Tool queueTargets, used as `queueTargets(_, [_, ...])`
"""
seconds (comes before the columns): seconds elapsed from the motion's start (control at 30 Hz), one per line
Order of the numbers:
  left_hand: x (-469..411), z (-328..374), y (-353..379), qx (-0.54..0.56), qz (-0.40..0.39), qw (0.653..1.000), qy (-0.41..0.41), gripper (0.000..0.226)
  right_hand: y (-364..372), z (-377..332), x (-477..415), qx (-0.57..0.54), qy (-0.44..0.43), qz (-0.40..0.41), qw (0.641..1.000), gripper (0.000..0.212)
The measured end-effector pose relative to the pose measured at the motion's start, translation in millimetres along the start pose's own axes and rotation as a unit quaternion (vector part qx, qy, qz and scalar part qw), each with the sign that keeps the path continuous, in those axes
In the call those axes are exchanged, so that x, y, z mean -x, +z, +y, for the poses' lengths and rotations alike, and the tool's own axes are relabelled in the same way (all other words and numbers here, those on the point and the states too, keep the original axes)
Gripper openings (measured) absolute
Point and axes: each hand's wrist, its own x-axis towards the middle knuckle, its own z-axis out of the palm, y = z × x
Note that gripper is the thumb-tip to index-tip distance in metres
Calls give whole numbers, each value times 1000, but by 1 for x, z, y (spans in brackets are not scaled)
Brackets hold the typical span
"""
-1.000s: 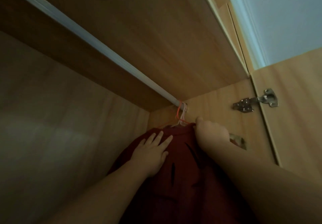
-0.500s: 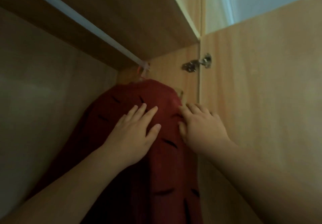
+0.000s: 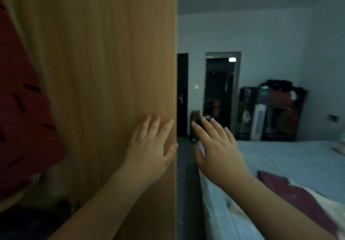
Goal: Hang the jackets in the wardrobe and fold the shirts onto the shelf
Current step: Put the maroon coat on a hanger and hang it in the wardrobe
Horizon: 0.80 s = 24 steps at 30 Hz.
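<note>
Two hands are up in the head view, and neither one has anything in it. Left hand is spread wide, fingers straight and fanned, laid over the wooden door right by its right edge, thumb tip just about on the edge itself; whether the palm truly presses the wood can't be told. Right hand is out in the air just past that edge, fingers straight, thumb out to the side, holding nothing and touching nothing. The two hands sit near each other, about level, with the door's edge between them. Over on the far left is the jacket, red with short dark dashes, left of the door. Its top and left side run out of frame, so what it hangs from isn't visible. Below it all is dark and murky. Right of the door comes a dark strip of floor, then the bed under a pale blue cover, running away toward the back wall. A dark red cloth lies on the bed at lower right, just beyond the right forearm; it's blurred, so whether it's a jacket or a shirt can't be told. At the back there's an open doorway, dark inside, and beside it a black rack stuffed with things.
</note>
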Motion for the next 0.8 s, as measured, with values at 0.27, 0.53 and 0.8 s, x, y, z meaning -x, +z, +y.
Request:
queueTargets(0.27, [21, 173, 165, 80, -166, 981, 56, 67, 3, 173, 169, 59, 162, -108, 979, 66])
queueTargets(0.53, [11, 252, 300, 74, -249, 959, 113, 72, 57, 285, 264, 66, 273, -175, 944, 69])
queueTargets(0.8, [-55, 324, 431, 104, -299, 937, 148, 73, 143, 412, 258, 48, 313, -211, 925, 69])
